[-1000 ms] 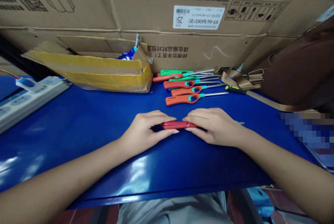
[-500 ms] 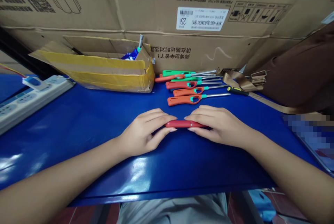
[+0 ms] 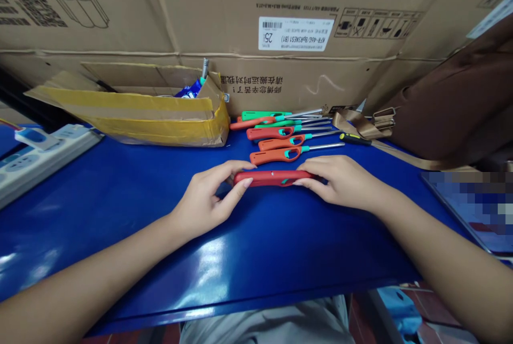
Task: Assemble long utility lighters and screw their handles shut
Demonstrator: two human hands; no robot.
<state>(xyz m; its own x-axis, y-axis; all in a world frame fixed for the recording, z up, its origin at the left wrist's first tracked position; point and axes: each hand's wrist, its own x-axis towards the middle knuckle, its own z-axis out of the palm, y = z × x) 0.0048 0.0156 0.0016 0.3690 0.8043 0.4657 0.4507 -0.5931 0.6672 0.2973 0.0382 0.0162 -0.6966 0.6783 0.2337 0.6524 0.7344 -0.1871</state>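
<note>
Between my two hands is a red long-nosed gas lighter, held level above the blue table. My left hand pinches its left end between thumb and fingers. Its right end is gripped by my right hand, which hides the nozzle. A bit of green trigger shows near the right fingertips. Just beyond lie several more lighters in a loose row: an orange lighter closest, another orange lighter, a red lighter, and green ones at the back, metal nozzles to the right.
A taped cardboard box with a blue packet inside stands back left. Farther left lies a white power strip. A black-and-yellow tool, a tan strap and a brown bag are at right. A large carton walls the back.
The lighter has turned a little, so its green trigger now shows. My left hand has shifted left along it and its fingers spread wider. The whole view has swung slightly right.
</note>
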